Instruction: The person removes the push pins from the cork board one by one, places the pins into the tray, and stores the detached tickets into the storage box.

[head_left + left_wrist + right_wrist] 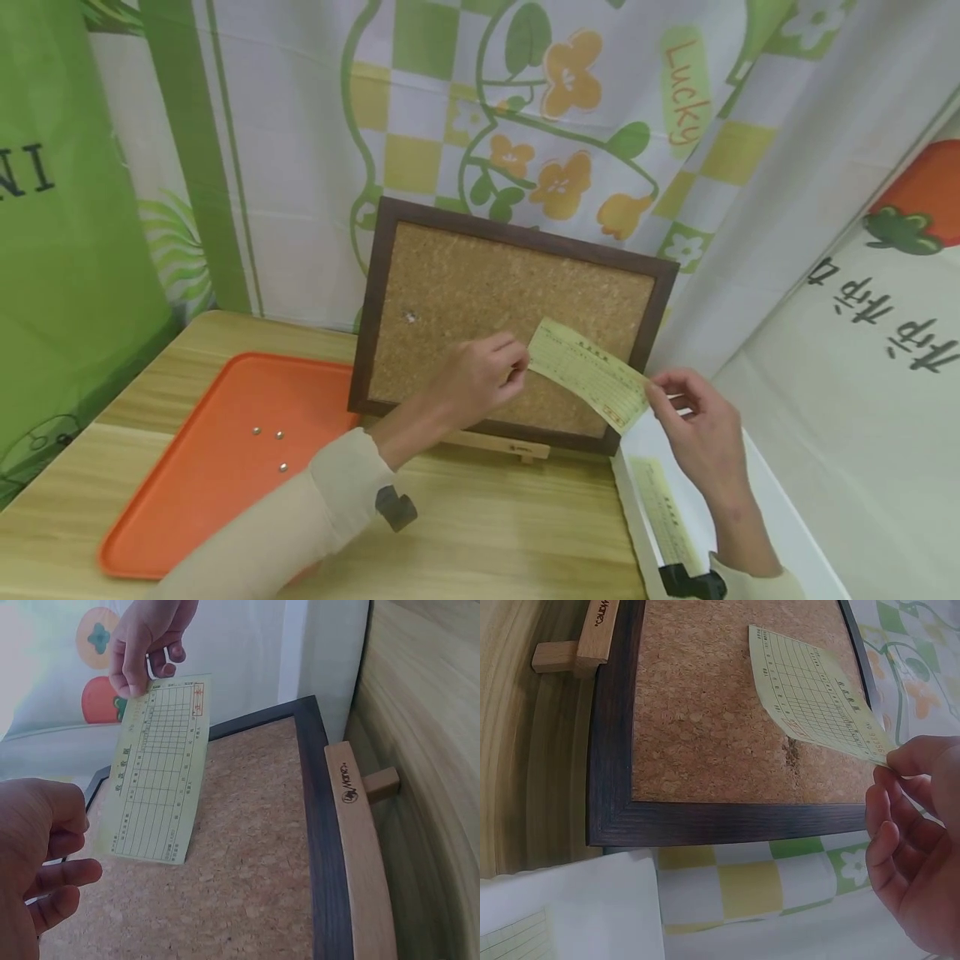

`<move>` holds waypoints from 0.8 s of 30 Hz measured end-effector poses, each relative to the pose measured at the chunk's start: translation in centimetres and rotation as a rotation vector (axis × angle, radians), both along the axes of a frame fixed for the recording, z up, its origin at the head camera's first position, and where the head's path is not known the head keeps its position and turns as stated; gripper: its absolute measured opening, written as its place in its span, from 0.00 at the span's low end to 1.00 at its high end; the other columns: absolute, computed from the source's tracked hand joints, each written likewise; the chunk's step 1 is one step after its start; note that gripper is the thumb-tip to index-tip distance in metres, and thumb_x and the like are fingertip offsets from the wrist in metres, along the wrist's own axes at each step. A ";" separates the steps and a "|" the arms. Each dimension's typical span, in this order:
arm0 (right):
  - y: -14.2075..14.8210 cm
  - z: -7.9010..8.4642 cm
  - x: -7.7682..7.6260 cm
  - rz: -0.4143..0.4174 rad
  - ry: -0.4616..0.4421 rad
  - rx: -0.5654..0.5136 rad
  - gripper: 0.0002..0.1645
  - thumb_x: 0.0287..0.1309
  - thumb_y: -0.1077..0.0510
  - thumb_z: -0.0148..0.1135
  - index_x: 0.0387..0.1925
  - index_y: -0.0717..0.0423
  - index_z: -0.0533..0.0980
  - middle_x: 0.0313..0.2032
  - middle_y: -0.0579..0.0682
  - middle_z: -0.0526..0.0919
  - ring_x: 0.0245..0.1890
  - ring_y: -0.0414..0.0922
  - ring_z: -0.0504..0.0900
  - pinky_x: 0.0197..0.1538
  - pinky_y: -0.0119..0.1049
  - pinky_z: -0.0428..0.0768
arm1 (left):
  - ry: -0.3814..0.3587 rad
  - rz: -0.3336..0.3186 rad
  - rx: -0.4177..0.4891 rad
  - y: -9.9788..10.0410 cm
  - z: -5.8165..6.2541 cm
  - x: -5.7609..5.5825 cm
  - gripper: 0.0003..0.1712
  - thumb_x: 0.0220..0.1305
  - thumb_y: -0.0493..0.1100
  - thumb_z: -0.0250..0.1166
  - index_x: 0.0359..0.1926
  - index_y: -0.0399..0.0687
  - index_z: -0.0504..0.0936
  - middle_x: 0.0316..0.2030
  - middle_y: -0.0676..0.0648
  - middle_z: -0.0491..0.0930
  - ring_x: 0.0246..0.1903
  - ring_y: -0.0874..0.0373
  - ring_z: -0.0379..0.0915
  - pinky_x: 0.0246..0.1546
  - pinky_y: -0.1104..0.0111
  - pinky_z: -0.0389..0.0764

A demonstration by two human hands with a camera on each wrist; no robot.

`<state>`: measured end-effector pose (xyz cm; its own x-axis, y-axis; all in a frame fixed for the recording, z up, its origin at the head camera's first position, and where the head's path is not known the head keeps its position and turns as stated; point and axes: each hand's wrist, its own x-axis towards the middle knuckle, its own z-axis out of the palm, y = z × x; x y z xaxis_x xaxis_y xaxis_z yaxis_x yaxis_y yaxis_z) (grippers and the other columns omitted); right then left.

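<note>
My right hand (701,433) pinches one corner of a pale green receipt slip (588,367) between thumb and forefinger. The slip has printed lines and a red mark and hangs slightly bowed before the lower right of a dark-framed cork board (450,292). Close by its other end is my left hand (480,379), fingers loosely bent. In the left wrist view, the left fingers (67,874) stand just beside the slip's free end, apart from it. That end shows with no hand on it in the right wrist view. The left thumb is hidden.
An orange tray (202,467) with three small silvery studs (279,435) lies on the wooden table (480,533) at left. The board leans on a wooden stand (356,825). A second slip (663,512) lies on a white surface at right. Printed curtains (300,167) hang behind.
</note>
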<state>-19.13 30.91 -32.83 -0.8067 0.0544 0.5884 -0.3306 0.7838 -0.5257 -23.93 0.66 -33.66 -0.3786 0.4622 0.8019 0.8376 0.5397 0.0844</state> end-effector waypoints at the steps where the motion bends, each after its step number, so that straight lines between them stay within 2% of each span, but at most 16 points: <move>1: 0.0 0.0 0.2 0.001 0.001 0.005 0.05 0.66 0.62 0.67 0.42 0.59 0.81 0.35 0.50 0.85 0.30 0.34 0.80 0.32 0.22 0.74 | 0.006 0.005 -0.005 -0.2 -0.1 0.2 0.08 0.59 0.30 0.67 0.29 0.46 0.79 0.28 0.52 0.78 0.18 0.67 0.64 0.16 0.78 0.58; 6: 0.0 0.0 0.9 0.002 0.003 0.020 0.06 0.66 0.62 0.67 0.43 0.59 0.81 0.36 0.50 0.85 0.31 0.33 0.79 0.33 0.22 0.74 | 0.010 0.013 -0.016 -1.7 -0.4 1.1 0.09 0.59 0.30 0.68 0.29 0.47 0.79 0.30 0.53 0.78 0.19 0.67 0.64 0.16 0.78 0.59; 14: 0.2 -0.1 1.8 -0.019 -0.010 -0.021 0.05 0.64 0.62 0.69 0.41 0.58 0.82 0.34 0.50 0.85 0.28 0.32 0.80 0.32 0.22 0.75 | 0.014 0.040 -0.022 -4.3 -0.8 2.2 0.08 0.58 0.30 0.69 0.29 0.47 0.80 0.28 0.53 0.78 0.19 0.66 0.63 0.16 0.77 0.59; 21: 0.7 -0.1 2.9 -0.047 -0.023 -0.028 0.05 0.64 0.61 0.70 0.40 0.55 0.83 0.32 0.47 0.85 0.26 0.33 0.81 0.31 0.22 0.75 | 0.044 0.089 -0.014 -6.9 -1.9 3.0 0.09 0.53 0.31 0.70 0.28 0.48 0.80 0.28 0.53 0.79 0.16 0.69 0.57 0.14 0.78 0.55; 24: 1.0 -0.2 3.3 -0.065 -0.038 -0.028 0.05 0.65 0.60 0.70 0.40 0.55 0.83 0.32 0.46 0.85 0.26 0.33 0.81 0.31 0.22 0.74 | 0.040 0.090 0.007 -8.0 -2.6 3.2 0.11 0.52 0.29 0.69 0.26 0.48 0.78 0.27 0.54 0.78 0.16 0.69 0.57 0.14 0.78 0.56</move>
<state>-15.87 31.89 -33.02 -0.8227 0.1236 0.5549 -0.2585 0.7881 -0.5587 -20.76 -7.31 -36.21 -0.3862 0.4224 0.8200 0.7884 0.6126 0.0557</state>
